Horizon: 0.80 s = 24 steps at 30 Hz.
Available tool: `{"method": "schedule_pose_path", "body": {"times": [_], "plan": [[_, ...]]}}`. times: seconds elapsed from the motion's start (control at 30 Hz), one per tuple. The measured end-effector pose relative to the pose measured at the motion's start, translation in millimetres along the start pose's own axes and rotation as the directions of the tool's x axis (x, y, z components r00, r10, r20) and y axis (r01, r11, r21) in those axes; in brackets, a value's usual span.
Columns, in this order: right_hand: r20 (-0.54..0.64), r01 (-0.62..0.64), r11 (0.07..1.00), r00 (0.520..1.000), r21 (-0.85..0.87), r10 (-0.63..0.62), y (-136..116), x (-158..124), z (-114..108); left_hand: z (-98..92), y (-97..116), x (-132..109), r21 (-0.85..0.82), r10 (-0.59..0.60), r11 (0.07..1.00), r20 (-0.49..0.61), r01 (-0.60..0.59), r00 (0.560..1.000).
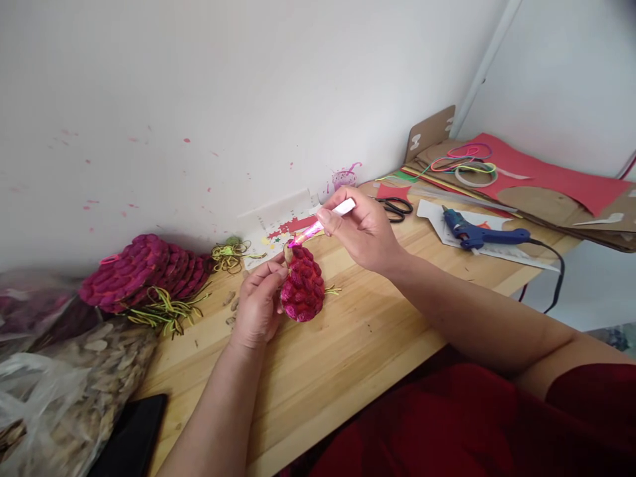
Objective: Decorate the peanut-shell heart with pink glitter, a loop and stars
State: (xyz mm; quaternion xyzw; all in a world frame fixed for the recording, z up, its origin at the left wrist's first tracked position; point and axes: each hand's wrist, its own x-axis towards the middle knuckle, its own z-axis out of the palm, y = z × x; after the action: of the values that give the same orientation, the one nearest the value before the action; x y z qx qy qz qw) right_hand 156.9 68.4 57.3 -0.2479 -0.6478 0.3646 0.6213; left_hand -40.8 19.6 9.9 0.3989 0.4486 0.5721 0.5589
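My left hand (261,298) grips the left edge of a bumpy red and magenta craft piece (303,285), holding it above the wooden table. Its surface looks made of peanut shells, and one shell at the top left is still pale tan. In my right hand (365,232) is a paint marker (318,228) with a pink and white barrel. The marker's pink tip touches the craft piece's top edge near that pale shell. Yellow-green strings (332,290) stick out past the craft piece's right side.
Finished-looking magenta pieces (144,271) lie stacked at left, near a plastic bag of peanut shells (64,391) and a black flat object (132,434). To the right are black scissors (397,209), a blue glue gun (487,235) with its cord, and cardboard with red paper (541,169). A wall (223,99) stands behind.
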Motion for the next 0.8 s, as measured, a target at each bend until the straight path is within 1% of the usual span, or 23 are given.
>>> {"method": "schedule_pose_path", "body": {"times": [0.13,0.27,0.43,0.63,0.8], "plan": [[0.017,-0.011,0.998,1.000,-0.056,0.012,-0.5,-0.2,-5.5,-0.3,-1.5,-3.1,0.063,0.019,0.998,0.030,-0.021,0.999],[0.069,-0.030,0.993,0.997,-0.114,0.038,-0.8,-0.4,-10.8,0.1,-4.3,-3.8,0.081,0.036,0.996,0.035,-0.039,0.999],[0.122,0.025,0.982,0.993,-0.189,-0.002,-5.1,-1.4,-10.8,1.6,-6.3,-3.9,0.061,0.040,0.997,0.033,-0.042,0.999],[0.157,0.099,0.969,0.986,-0.225,-0.064,-7.0,-3.3,-7.9,4.6,-1.8,-6.8,0.010,0.016,1.000,0.055,-0.017,0.998],[0.131,0.093,0.967,0.989,-0.239,-0.063,-1.3,-1.1,-10.2,5.6,-0.3,-7.1,0.023,0.043,0.999,0.038,-0.044,0.998]]}}
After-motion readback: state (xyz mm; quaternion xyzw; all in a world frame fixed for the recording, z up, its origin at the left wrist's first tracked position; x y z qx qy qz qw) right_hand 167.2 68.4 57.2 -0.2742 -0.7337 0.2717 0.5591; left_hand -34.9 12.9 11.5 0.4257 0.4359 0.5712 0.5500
